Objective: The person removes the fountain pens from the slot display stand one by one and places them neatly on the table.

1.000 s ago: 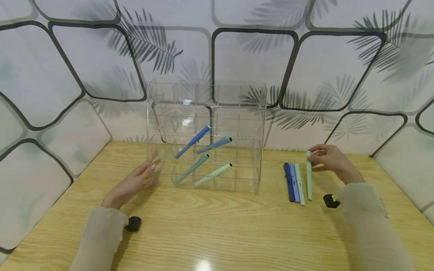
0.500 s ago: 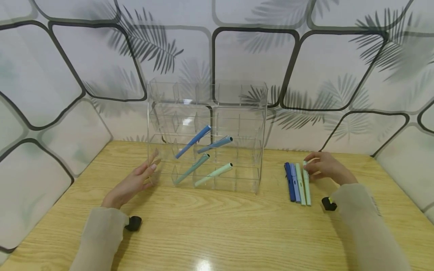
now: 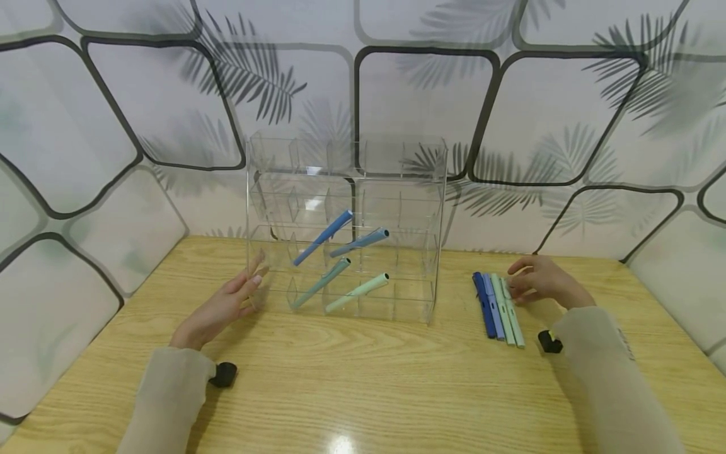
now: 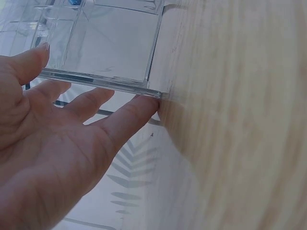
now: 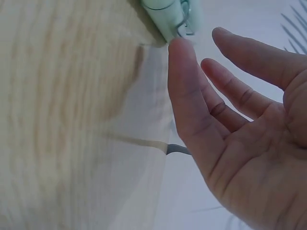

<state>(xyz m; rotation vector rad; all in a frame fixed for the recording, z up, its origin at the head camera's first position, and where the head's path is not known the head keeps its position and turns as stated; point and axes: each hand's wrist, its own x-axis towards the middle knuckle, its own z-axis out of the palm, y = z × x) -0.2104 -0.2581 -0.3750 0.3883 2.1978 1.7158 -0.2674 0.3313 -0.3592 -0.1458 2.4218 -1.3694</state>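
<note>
My left hand (image 3: 224, 307) holds the left side of a clear acrylic rack (image 3: 395, 308), its thumb in front and its fingers along the outer face. In the left wrist view the fingertips meet the edge of the panel (image 4: 112, 40). On the right, a dark blue pen (image 3: 484, 309), a lavender pen (image 3: 494, 310), a light green pen (image 3: 503, 312) and a mint pen (image 3: 514, 321) lie side by side on the table. My right hand (image 3: 544, 282) has its loosely bent fingers at the mint pen's far end. Its thumb stands apart from the fingers in the right wrist view.
In the rack's lower tiers lean a bright blue pen (image 3: 323, 238), a grey-blue pen (image 3: 360, 243), a teal pen (image 3: 321, 284) and a pale green pen (image 3: 357, 294). A patterned backdrop (image 3: 425, 113) rises behind the wooden table (image 3: 363, 384).
My right hand has brought the mint pen left against the other loose pens and let go of it. The row has slanted slightly. The left hand and rack have kept their place.
</note>
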